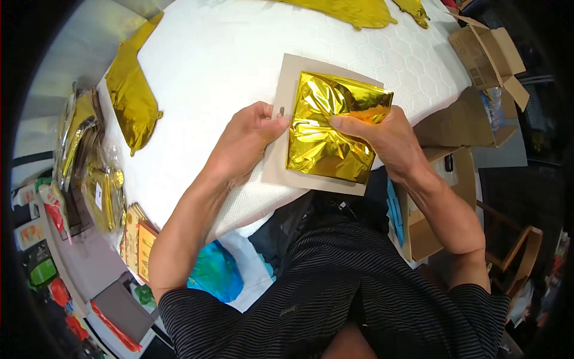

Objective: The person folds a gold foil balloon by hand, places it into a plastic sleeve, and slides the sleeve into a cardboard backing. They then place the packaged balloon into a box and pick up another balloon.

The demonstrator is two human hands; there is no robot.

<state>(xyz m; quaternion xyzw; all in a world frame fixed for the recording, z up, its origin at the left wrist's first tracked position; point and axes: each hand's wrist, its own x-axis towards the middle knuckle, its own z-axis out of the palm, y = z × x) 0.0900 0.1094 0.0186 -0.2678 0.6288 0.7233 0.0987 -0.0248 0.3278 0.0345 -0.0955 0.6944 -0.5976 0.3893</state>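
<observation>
A shiny gold foil piece, folded into a square like a flat foil balloon (317,146), lies on a grey-brown cardboard sheet (278,161). The sheet is held tilted over the front edge of the white table. My left hand (248,134) grips the sheet's left edge, thumb on top beside a small slot, other fingers partly hidden beneath. From the right, my right hand (388,140) is closed on the folded foil. Its thumb presses the middle, where creases spread out, and its other fingers are hidden behind the right edge.
Flat gold foil balloons lie on the white quilted table (203,54), one at the left (131,107) and others along the far edge (353,12). Plastic-bagged gold foil packs (104,191) hang at the left. Open cardboard boxes (478,57) stand at the right.
</observation>
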